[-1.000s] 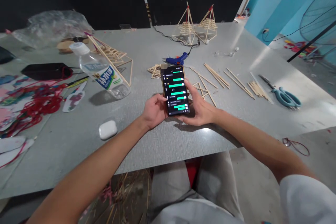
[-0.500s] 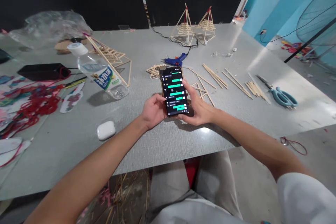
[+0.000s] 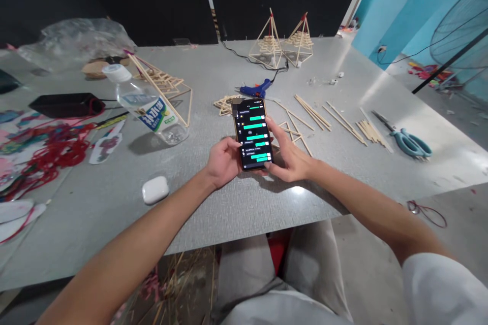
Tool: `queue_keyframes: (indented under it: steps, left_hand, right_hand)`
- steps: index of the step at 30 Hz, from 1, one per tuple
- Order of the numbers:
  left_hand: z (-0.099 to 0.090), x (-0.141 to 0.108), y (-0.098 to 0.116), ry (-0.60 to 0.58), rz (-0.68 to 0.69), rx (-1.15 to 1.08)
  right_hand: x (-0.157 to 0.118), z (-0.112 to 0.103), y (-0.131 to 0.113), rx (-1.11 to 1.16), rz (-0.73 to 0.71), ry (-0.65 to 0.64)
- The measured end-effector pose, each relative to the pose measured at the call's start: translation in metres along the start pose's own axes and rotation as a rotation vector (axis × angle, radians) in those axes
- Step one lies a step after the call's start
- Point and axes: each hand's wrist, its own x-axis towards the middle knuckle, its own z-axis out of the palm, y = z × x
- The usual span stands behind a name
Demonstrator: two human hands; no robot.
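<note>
Bottle with cap on, left of phone between fingers

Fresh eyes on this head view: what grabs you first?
The lit phone at centre, its dark screen striped green, held between the left hand and right hand. Then the tangled red cord at the table's left. Behind, two stick pyramids stand near the far edge.

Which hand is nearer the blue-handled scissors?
Right. The right hand is on the phone, well left of the scissors; the left hand is farther left, at the phone's opposite edge.
</note>
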Motion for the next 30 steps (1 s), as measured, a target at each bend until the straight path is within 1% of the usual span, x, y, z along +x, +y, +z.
queue_keyframes:
  steps: [4, 6, 8, 12, 17, 20, 23, 30]
  left_hand:
    - [-0.001, 0.0, -0.002, 0.081, 0.005, 0.015]
    - [0.0, 0.0, -0.002, 0.102, 0.004, 0.02]
    - [0.001, 0.0, -0.001, 0.088, 0.004, 0.019]
    - [0.0, 0.0, -0.001, 0.023, -0.007, 0.002]
    - [-0.003, 0.0, 0.0, -0.025, -0.022, -0.008]
    - [-0.003, 0.0, 0.001, -0.029, -0.035, -0.008]
    - [-0.003, 0.0, 0.0, -0.031, -0.017, 0.01]
    - [-0.005, -0.002, -0.006, -0.044, 0.027, 0.15]
  right_hand:
    - [0.001, 0.002, -0.002, -0.01, -0.023, 0.034]
    - [0.001, 0.003, -0.001, -0.014, -0.021, 0.037]
    - [0.0, 0.004, 0.0, -0.016, -0.007, 0.026]
    - [-0.002, 0.005, 0.003, 0.006, 0.009, 0.017]
    - [-0.001, -0.001, 0.001, 0.035, -0.015, -0.026]
    - [0.0, -0.003, 0.0, 0.06, -0.047, -0.01]
    - [0.0, -0.004, 0.001, 0.095, -0.062, -0.004]
    - [-0.004, 0.0, 0.008, 0.1, -0.015, 0.021]
